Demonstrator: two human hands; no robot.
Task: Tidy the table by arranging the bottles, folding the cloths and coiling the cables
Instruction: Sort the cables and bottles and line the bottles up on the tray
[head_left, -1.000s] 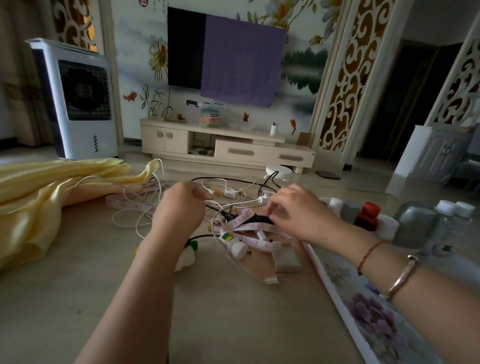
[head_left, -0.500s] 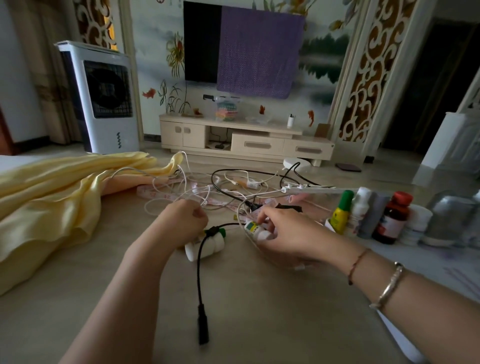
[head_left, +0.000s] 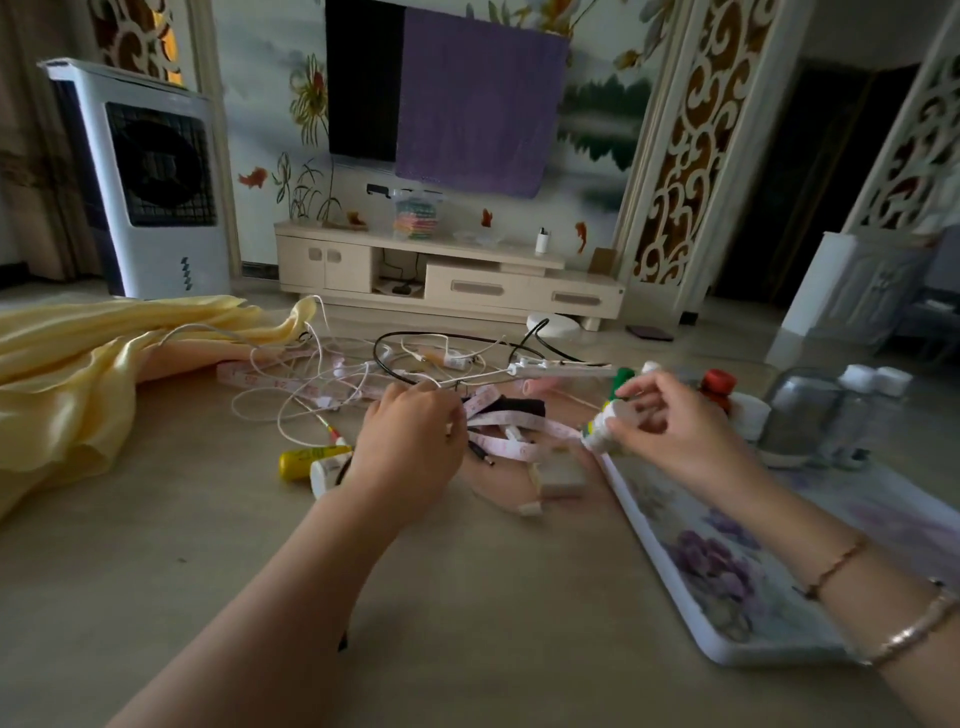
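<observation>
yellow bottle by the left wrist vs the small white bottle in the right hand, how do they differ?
The yellow bottle lies on its side on the table, untouched; the small white bottle is lifted, pinched in the right hand. One is all yellow, the other white with a coloured label. Both are small.

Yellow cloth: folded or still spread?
Spread, not folded: the yellow cloth lies crumpled in loose waves on the table's left side.

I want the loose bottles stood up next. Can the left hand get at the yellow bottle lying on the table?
Probably yes. The yellow bottle lies flat just left of the left hand, with nothing on top of it. But that hand is curled in the cable tangle, so it would likely have to let go first.
</observation>
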